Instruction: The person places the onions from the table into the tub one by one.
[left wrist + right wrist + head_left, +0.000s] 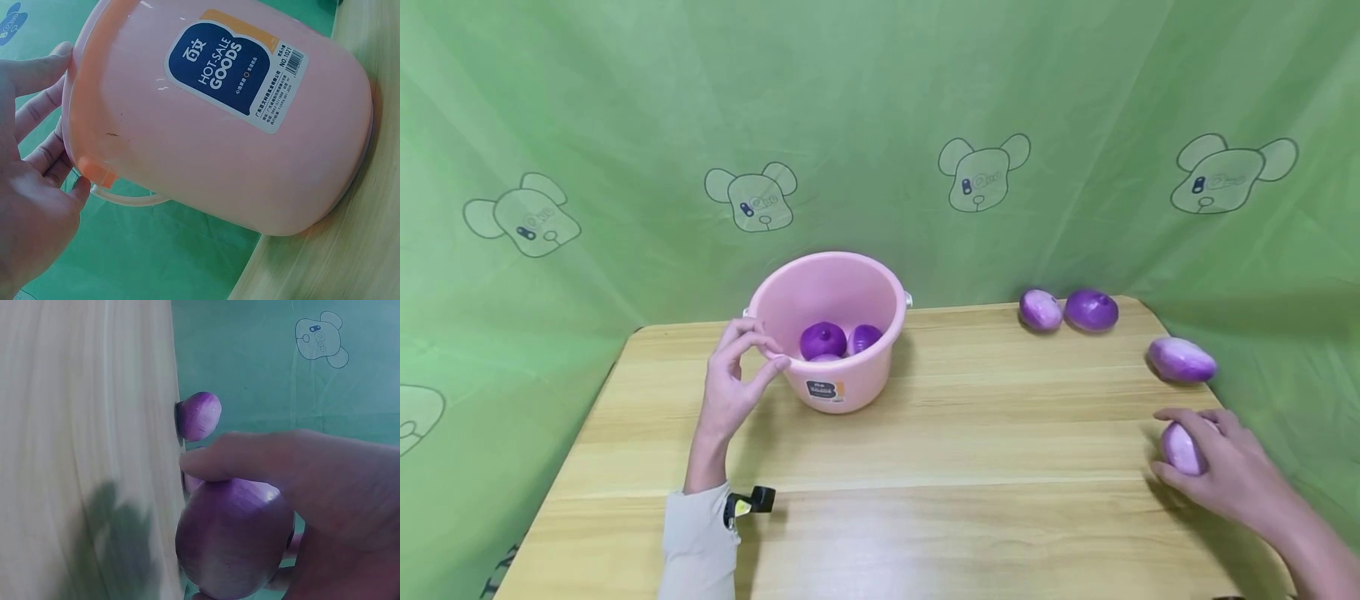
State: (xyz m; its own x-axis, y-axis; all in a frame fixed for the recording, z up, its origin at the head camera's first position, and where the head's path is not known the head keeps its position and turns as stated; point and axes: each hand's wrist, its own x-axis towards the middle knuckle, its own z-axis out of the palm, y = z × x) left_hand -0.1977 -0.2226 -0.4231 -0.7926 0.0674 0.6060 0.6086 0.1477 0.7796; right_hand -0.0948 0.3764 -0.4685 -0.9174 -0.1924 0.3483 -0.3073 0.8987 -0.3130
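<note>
A pink bucket [842, 392] stands on the table, tilted toward the viewer in the head view, with several purple onions [823, 340] at its bottom. My left hand [733, 379] pinches its rim at the near left side; the left wrist view shows the fingers along the rim [70, 94] and a label [231, 72] on the wall. At the right edge of the table, my right hand [1228, 467] grips a purple-and-white onion [1182, 450], thumb and fingers round it. The same onion [234, 540] fills the hand in the right wrist view.
Beyond the right hand lies another onion [1182, 360], close to the table's right edge. Two more onions, a paler one [1041, 311] and a darker one [1092, 311], lie side by side at the back edge. A green printed curtain [865, 108] surrounds the wooden table [1000, 467].
</note>
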